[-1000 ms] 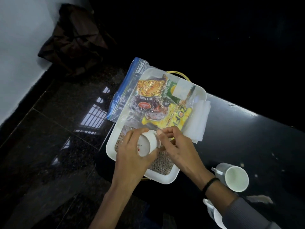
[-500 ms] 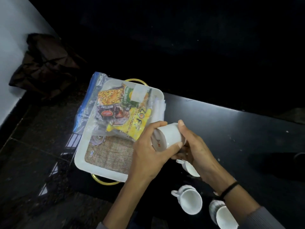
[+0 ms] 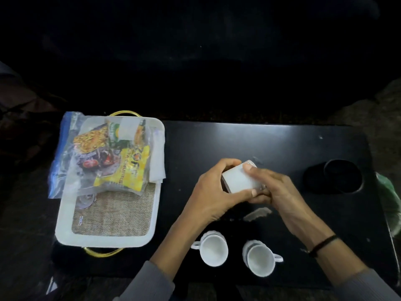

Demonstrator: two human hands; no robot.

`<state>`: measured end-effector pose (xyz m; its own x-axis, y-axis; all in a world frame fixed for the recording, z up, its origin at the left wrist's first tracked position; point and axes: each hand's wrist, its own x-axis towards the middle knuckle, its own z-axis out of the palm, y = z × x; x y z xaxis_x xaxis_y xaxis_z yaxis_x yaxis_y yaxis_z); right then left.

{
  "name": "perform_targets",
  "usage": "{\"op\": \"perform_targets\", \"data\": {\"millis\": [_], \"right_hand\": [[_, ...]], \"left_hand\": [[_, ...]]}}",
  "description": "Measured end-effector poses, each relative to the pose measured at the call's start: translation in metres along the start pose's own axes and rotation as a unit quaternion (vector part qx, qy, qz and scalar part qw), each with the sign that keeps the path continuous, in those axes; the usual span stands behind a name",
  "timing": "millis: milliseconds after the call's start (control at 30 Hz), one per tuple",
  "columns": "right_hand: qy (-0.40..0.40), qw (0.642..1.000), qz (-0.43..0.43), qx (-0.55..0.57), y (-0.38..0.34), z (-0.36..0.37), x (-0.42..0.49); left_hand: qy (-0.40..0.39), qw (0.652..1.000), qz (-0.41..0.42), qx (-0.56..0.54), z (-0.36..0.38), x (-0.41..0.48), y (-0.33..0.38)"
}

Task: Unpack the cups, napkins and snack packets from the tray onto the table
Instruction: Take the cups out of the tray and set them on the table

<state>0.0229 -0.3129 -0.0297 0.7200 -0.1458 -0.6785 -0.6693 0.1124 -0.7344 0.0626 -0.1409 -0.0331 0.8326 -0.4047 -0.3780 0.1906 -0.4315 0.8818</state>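
Observation:
Both hands hold one white cup point(image 3: 239, 178) above the middle of the black table point(image 3: 303, 144). My left hand point(image 3: 213, 195) grips it from the left, my right hand point(image 3: 269, 187) from the right. Two white cups point(image 3: 213, 250) point(image 3: 260, 260) stand on the table near its front edge. The white tray point(image 3: 65, 227) with gold handles sits at the table's left end. A clear zip bag of snack packets point(image 3: 108, 157) lies across its far half, with white napkins point(image 3: 158, 157) under the bag's right side.
A round black holder point(image 3: 340, 178) sits in the table's right part. A pale smear point(image 3: 257, 213) marks the tabletop under my hands. A woven mat point(image 3: 117, 213) lines the tray. Dark floor lies to the left, something green point(image 3: 390, 205) beyond the right edge.
Both hands lifted the white cup off the tray and carried it right, over the table's middle. The camera swung right, so the tray now sits at the left.

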Motion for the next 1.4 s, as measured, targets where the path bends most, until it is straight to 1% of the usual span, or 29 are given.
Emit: {"op": "perform_targets", "data": {"millis": [133,200,300,400,467,567,700,833,900,1000,1067,1167,1267,1400], "right_hand": [[0.021,0.999,-0.023,0.005,0.007,-0.019,-0.005],[0.033,0.999,-0.028,-0.021,0.013,-0.026,-0.007],[0.092,0.991,-0.030,-0.092,0.021,-0.034,-0.010],[0.173,0.963,-0.021,-0.208,0.026,-0.038,-0.012],[0.194,0.946,-0.019,-0.260,0.030,-0.038,-0.011],[0.191,0.931,-0.024,-0.311,0.038,-0.038,-0.008],[0.154,0.917,-0.045,-0.366,0.047,-0.030,-0.007],[0.153,0.896,-0.037,-0.415,0.055,-0.017,-0.008],[0.160,0.877,-0.039,-0.451,0.059,-0.011,-0.008],[0.172,0.838,-0.042,-0.515,0.063,-0.004,-0.008],[0.180,0.821,-0.041,-0.540,0.065,-0.001,-0.007],[0.188,0.806,-0.040,-0.560,0.065,0.002,-0.007],[0.178,0.789,-0.036,-0.587,0.060,0.003,-0.007],[0.173,0.740,-0.047,-0.648,0.047,0.004,-0.013]], "left_hand": [[-0.025,0.999,0.004,0.046,0.015,0.002,0.002],[-0.038,0.997,0.005,0.060,0.020,0.002,0.001],[-0.060,0.995,-0.002,0.082,0.024,0.003,-0.002],[-0.076,0.991,-0.015,0.114,0.028,0.004,-0.005],[-0.082,0.985,-0.019,0.154,0.032,0.005,-0.008],[-0.083,0.974,-0.027,0.207,0.034,0.007,-0.013],[-0.075,0.962,0.002,0.263,0.039,0.007,-0.017],[-0.081,0.950,0.011,0.301,0.039,0.007,-0.022],[-0.085,0.947,0.015,0.311,0.038,0.005,-0.023],[-0.087,0.941,0.022,0.326,0.036,0.001,-0.023],[-0.087,0.938,0.026,0.335,0.035,-0.001,-0.024],[-0.077,0.941,0.028,0.329,0.032,-0.006,-0.027],[-0.064,0.947,0.030,0.314,0.030,-0.008,-0.029],[-0.049,0.952,0.034,0.301,0.024,-0.012,-0.029]]}}
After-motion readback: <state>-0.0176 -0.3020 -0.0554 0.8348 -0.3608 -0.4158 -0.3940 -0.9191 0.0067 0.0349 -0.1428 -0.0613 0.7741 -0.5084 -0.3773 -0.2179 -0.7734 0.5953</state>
